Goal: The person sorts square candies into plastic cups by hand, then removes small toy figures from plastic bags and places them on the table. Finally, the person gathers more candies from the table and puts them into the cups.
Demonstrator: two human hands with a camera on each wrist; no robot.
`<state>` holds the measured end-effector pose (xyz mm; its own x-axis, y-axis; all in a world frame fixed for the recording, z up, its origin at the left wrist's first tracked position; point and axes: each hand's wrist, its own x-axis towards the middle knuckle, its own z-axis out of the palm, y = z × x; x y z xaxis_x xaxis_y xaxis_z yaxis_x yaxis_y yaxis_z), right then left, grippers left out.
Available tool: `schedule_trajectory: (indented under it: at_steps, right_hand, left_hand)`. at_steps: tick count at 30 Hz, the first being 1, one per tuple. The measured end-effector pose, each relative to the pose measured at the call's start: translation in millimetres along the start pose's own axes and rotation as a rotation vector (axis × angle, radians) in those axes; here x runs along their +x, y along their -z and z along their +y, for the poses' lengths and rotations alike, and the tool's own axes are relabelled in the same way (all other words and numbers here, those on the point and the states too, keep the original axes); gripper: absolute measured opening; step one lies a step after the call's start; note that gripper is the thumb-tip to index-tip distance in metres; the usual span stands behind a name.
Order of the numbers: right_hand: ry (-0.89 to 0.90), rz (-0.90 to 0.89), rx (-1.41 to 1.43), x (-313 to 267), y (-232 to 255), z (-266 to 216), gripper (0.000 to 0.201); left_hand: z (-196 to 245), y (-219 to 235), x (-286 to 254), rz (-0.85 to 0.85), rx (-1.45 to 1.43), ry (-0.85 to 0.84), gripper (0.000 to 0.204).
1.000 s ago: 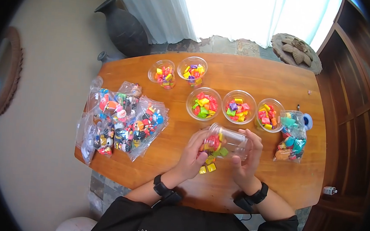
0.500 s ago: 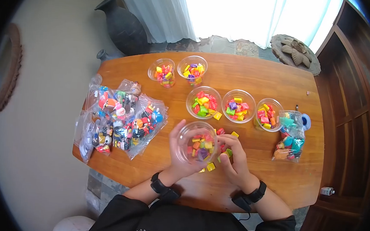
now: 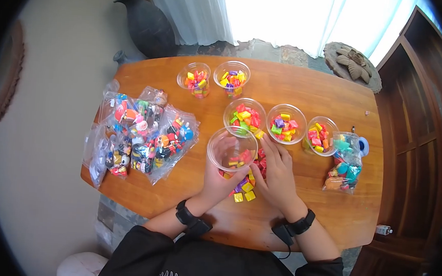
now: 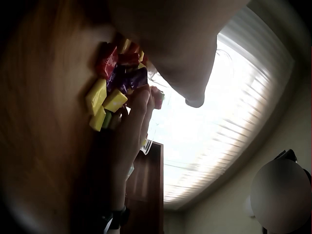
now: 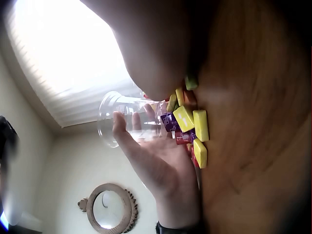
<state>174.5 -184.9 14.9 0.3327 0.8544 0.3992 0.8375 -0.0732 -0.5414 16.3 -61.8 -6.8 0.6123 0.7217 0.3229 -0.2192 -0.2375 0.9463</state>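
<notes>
In the head view my left hand point(image 3: 218, 181) grips a clear plastic cup point(image 3: 217, 150) from its left side, with the wide rim facing up. A few wrapped candies show low down through the clear wall. Beside and below the cup is a loose pile of wrapped candies point(image 3: 247, 188), yellow, red and purple, on the wood. My right hand point(image 3: 278, 179) lies along the right of this pile with fingers extended forward. In the right wrist view the left thumb and fingers surround the cup point(image 5: 108, 117), with candies point(image 5: 184, 119) in front of its base.
Three candy-filled cups stand ahead, including a middle cup point(image 3: 286, 107); two more stand farther back, one a cup point(image 3: 232, 66). Bags of small toy figures point(image 3: 146, 138) cover the table's left. A bag of colourful pieces point(image 3: 343, 169) and a tape roll point(image 3: 363, 147) lie right.
The cup, held sideways between both hands, has been turned upright in my left hand. More candies now lie loose on the table, and my right hand has moved off the cup to the pile.
</notes>
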Motion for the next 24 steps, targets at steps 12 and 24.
schedule_trajectory:
  at_steps: [12,24]
  right_hand:
    - [-0.024,-0.054,0.004,0.2,-4.2,5.0,0.057]
    - [0.170,-0.164,0.086,-3.0,6.1,-12.7,0.077]
  left_hand:
    - [-4.1,54.5,32.7,-0.222,0.117,-0.165,0.082]
    - [-31.7,53.6,28.4,-0.313,-0.030,-0.029,0.096]
